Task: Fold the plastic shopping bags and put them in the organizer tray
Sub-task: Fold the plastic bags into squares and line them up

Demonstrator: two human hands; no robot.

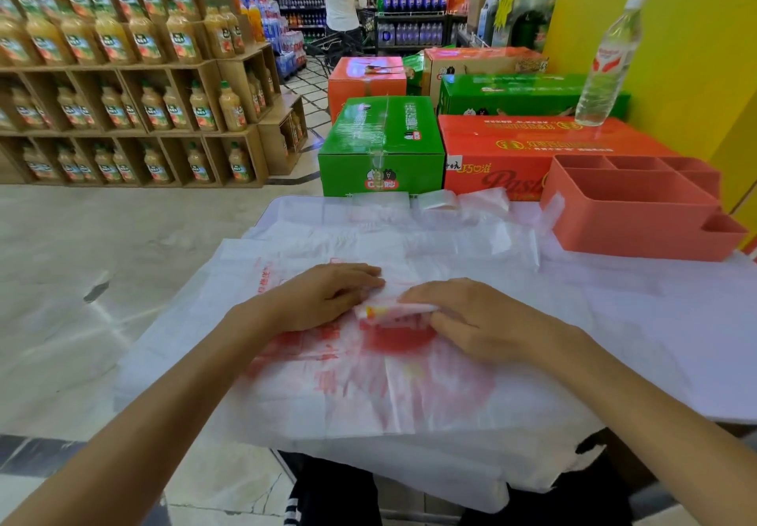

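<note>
Both hands on one small folded bag mid-tabletop: left hand flat, pressing; right hand pinching its edge. Unfolded bags lie beneath. Organizer tray, far right, looks empty. Judged early.

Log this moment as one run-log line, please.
step: folding bag | left hand: presses folded bag | right hand: grips same bag | under: bag stack | organizer tray: no bags visible inside
</note>
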